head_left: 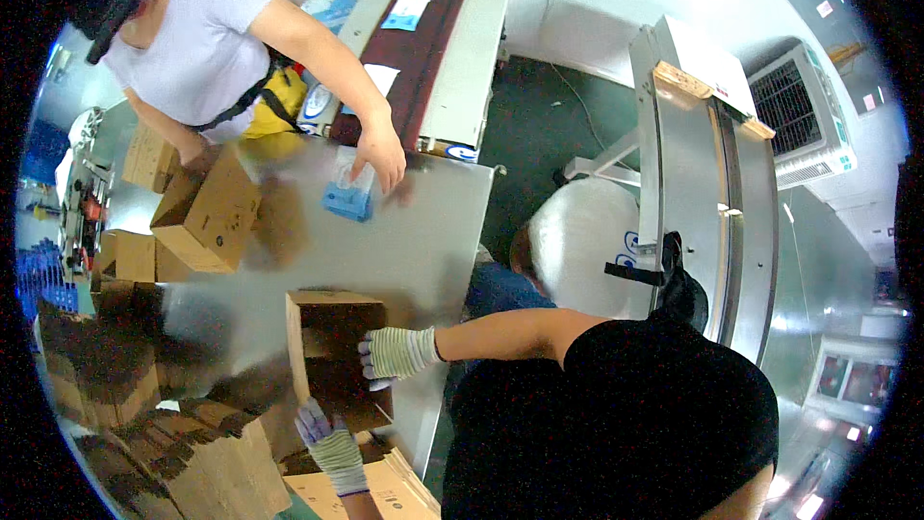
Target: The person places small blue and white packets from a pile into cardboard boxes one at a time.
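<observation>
An open brown cardboard box [336, 299] stands on the metal table in front of me, its dark inside facing up. My right hand [397, 353], in a striped knitted glove, grips the box's right side with its fingers over the edge. Gloved the same way, my left hand [330, 441] holds the near left corner, fingers pressed against the wall. Below my left hand lie flat cardboard pieces [385, 486]. Across the table a co-worker's hand [383, 156] reaches over blue-and-white packets [348, 195]; that person's other hand is at a tilted brown box [214, 217].
Stacked folded cardboard [207, 457] covers the table's near left. A dark conveyor belt [423, 39] carrying packets [404, 13] leads to the table's far edge. To the right are a white rounded object [582, 241], a long metal-topped unit [688, 193] and an air cooler [794, 106].
</observation>
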The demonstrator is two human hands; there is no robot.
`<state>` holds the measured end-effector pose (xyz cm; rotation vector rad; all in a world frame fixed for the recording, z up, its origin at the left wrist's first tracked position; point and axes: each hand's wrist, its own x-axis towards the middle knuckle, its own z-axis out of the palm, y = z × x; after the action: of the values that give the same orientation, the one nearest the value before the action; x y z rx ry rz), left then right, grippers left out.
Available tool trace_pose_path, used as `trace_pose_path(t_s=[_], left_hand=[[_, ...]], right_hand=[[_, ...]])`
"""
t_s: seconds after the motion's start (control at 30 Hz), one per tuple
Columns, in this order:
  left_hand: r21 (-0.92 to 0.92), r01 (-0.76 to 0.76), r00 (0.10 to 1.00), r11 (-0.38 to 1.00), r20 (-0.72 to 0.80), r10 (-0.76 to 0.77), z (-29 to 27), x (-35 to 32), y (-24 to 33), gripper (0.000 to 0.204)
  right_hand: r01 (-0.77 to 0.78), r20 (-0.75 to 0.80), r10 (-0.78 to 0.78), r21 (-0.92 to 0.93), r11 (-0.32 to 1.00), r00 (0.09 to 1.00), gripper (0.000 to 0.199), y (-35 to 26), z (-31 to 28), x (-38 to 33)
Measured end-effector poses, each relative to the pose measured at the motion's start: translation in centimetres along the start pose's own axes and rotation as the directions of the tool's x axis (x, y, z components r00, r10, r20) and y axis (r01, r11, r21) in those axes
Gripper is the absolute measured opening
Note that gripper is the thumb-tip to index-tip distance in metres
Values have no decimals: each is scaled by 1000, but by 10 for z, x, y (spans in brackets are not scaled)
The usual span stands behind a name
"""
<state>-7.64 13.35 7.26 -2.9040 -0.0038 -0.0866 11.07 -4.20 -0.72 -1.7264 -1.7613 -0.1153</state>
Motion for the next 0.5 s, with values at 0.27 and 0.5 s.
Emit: trace_pose_path(t_s=[0.27,0.5], left_hand=[[-666,468,867,581,218,-448,-43,46,11,83],[-514,603,796,610,347,-496,-79,19,21,64]], right_hand=[[-43,-270,68,97,994,960,27,17,-70,-12],[-370,365,280,206,906,888,24,43,-115,-138]])
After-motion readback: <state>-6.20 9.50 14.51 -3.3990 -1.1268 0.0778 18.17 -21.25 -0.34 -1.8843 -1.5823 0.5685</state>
